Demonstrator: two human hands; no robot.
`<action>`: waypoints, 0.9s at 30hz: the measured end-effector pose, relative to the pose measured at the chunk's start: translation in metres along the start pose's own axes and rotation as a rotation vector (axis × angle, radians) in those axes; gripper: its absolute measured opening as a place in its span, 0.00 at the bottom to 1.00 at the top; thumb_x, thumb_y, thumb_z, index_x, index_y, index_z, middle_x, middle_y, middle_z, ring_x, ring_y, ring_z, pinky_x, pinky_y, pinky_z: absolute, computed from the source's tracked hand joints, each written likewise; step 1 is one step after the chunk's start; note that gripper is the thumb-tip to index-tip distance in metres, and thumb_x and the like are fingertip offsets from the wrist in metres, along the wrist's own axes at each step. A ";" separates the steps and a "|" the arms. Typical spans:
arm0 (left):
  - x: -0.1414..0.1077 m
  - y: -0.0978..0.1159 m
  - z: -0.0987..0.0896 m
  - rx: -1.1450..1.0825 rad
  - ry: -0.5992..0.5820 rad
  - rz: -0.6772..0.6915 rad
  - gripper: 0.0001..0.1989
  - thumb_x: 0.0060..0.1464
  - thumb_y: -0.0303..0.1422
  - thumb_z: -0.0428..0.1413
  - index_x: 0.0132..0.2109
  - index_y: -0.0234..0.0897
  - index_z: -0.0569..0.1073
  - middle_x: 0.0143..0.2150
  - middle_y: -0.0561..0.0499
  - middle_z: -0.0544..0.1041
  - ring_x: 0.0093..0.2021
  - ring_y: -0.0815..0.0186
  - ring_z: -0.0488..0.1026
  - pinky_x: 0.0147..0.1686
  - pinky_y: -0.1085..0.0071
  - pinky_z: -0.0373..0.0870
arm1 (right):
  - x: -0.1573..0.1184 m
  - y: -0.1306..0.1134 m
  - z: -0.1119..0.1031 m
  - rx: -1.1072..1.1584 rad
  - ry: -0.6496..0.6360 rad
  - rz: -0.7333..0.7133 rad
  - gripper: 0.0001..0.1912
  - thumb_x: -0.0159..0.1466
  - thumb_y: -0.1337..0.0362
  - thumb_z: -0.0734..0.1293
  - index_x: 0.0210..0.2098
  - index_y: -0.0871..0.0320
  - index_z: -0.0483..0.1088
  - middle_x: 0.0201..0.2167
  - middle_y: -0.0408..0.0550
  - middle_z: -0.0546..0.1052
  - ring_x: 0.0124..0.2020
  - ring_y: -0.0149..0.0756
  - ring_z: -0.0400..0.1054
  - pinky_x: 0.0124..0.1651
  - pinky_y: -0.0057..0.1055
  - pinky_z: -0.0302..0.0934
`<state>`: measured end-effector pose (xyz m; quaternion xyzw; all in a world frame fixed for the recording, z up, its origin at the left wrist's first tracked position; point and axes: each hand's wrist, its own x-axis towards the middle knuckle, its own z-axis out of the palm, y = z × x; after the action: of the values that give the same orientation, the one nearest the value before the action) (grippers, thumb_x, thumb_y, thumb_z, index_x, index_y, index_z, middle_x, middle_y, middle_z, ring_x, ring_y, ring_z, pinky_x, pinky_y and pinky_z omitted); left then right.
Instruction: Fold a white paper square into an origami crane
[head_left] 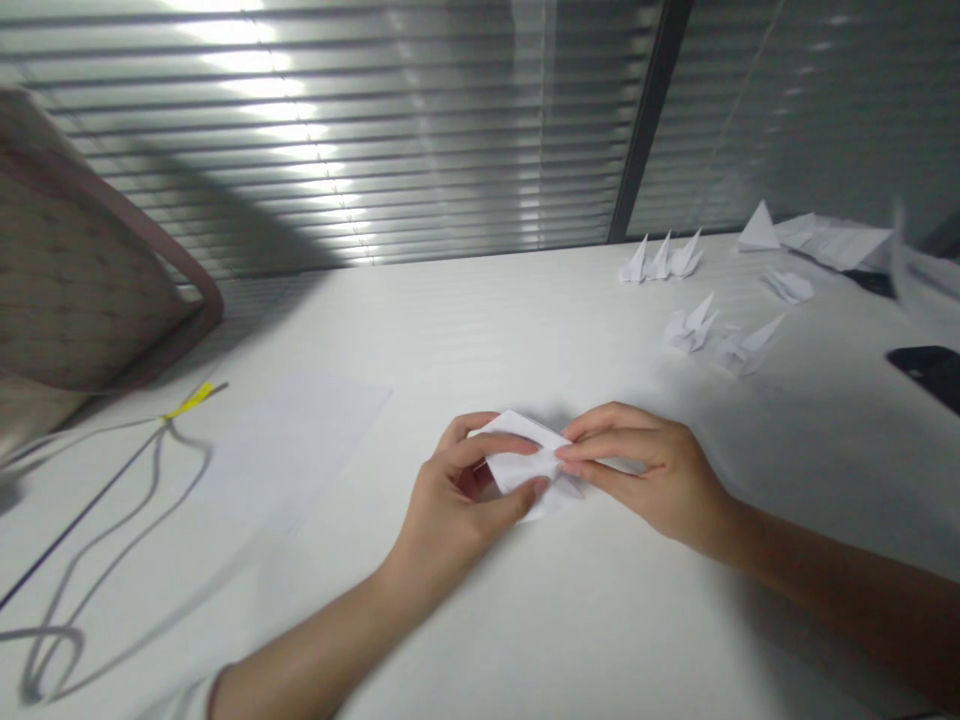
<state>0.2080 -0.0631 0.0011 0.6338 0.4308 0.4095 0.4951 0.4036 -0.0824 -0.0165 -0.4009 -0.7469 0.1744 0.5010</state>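
Note:
A folded white paper point(516, 467) is held between both hands just above the white table, near the middle of the view. My left hand point(466, 490) grips its left side, the thumb at the lower edge and the fingers over the top. My right hand point(646, 462) pinches the paper's right corner between thumb and fingertips. Part of the paper is hidden behind the fingers, and small pointed flaps show below them. Beyond my right hand stand folded paper cranes: a loose pair point(690, 328) and a row point(660, 260) farther back.
A flat white sheet point(292, 440) lies at left, beside a grey cable point(154, 500) with a yellow tie point(192, 400). A patterned bag point(82, 270) stands at far left. More folded papers point(832, 242) and a dark phone-like object point(930, 372) are at right. Window blinds point(420, 130) border the table's back.

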 end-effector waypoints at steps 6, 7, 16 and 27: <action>-0.006 -0.004 0.001 0.109 0.102 0.173 0.06 0.47 0.29 0.64 0.35 0.44 0.82 0.54 0.47 0.68 0.30 0.71 0.70 0.27 0.72 0.71 | -0.001 -0.006 -0.001 -0.093 0.032 -0.101 0.08 0.60 0.72 0.68 0.37 0.54 0.76 0.40 0.50 0.77 0.39 0.35 0.74 0.41 0.31 0.71; -0.007 -0.003 0.001 0.129 0.110 0.196 0.06 0.47 0.29 0.64 0.35 0.44 0.82 0.54 0.47 0.68 0.30 0.71 0.70 0.28 0.72 0.71 | -0.001 -0.007 -0.001 -0.108 0.041 -0.120 0.09 0.60 0.72 0.67 0.38 0.55 0.76 0.40 0.50 0.77 0.39 0.35 0.74 0.41 0.31 0.71; -0.011 0.002 0.002 0.217 0.140 0.273 0.07 0.49 0.27 0.63 0.31 0.47 0.82 0.53 0.51 0.71 0.32 0.69 0.72 0.38 0.65 0.72 | 0.001 -0.010 0.000 -0.125 0.032 -0.169 0.08 0.61 0.71 0.68 0.39 0.56 0.75 0.44 0.52 0.76 0.44 0.37 0.72 0.46 0.36 0.70; -0.015 0.003 0.003 0.260 0.138 0.316 0.07 0.49 0.27 0.63 0.31 0.48 0.82 0.52 0.52 0.71 0.34 0.69 0.73 0.48 0.61 0.67 | 0.003 -0.008 -0.004 -0.306 -0.016 -0.383 0.10 0.59 0.73 0.69 0.40 0.56 0.73 0.43 0.50 0.78 0.45 0.39 0.70 0.47 0.40 0.67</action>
<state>0.2074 -0.0783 0.0023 0.7224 0.4080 0.4655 0.3082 0.4038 -0.0857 -0.0080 -0.3218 -0.8310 -0.0359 0.4523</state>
